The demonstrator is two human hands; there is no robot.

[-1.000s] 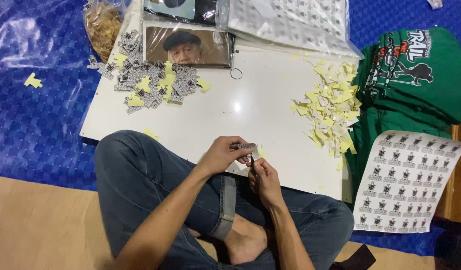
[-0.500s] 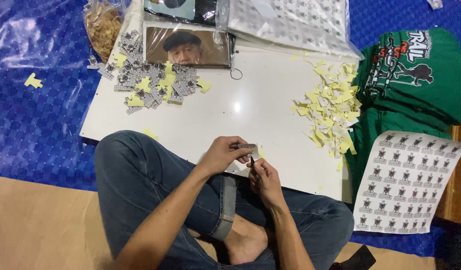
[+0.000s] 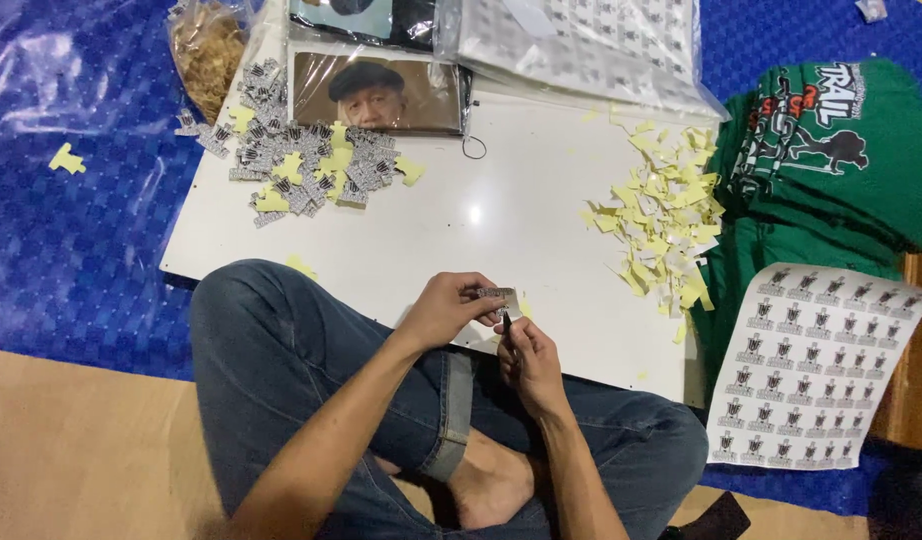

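I sit cross-legged in jeans at the near edge of a white board (image 3: 461,220). My left hand (image 3: 446,308) pinches a small printed sticker piece (image 3: 503,296) between thumb and fingers. My right hand (image 3: 526,358) is just below it, fingertips at the sticker's lower edge with a thin dark strip between them. Both hands hover over the board's front edge, above my knee.
A pile of cut stickers with yellow backings (image 3: 301,170) lies far left on the board, a heap of yellow paper scraps (image 3: 666,215) to the right. A sticker sheet (image 3: 816,365) and folded green shirts (image 3: 831,160) lie right. A framed photo (image 3: 376,92) and a bag (image 3: 209,50) sit at the back.
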